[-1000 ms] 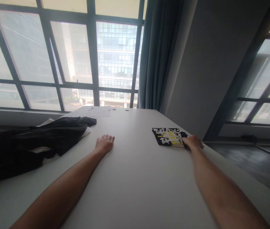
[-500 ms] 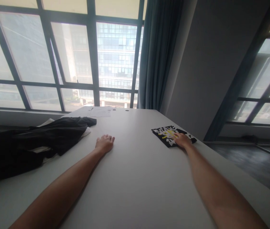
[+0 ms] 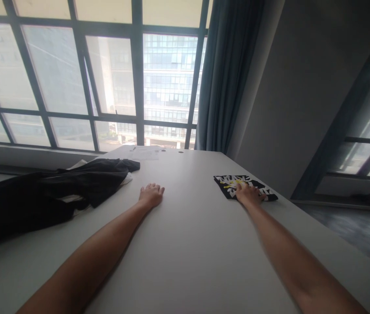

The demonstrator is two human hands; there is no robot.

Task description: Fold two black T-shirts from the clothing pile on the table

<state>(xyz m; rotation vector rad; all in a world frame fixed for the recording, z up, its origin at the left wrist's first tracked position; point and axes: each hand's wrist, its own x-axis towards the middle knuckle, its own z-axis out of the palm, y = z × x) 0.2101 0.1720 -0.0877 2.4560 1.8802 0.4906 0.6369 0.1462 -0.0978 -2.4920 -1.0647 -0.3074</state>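
A folded black garment with white and yellow print (image 3: pixel 228 182) lies flat near the right edge of the white table (image 3: pixel 188 244). My right hand (image 3: pixel 248 194) rests palm down on top of it, fingers spread, and covers its middle. Palm down on bare tabletop lies my left hand (image 3: pixel 151 194), holding nothing, just right of a heap of black clothes (image 3: pixel 50 192).
The black heap sprawls across the table's left side, with a bit of white cloth under it. Sheets of paper (image 3: pixel 144 152) lie at the far edge by the window. A blue curtain (image 3: pixel 227 74) hangs behind. The table drops off at the right to dark floor (image 3: pixel 351 226).
My right hand moved from the near right corner of the folded garment onto its top, and the garment shifted and turned slightly. The left hand stayed put. The view shifted a little.
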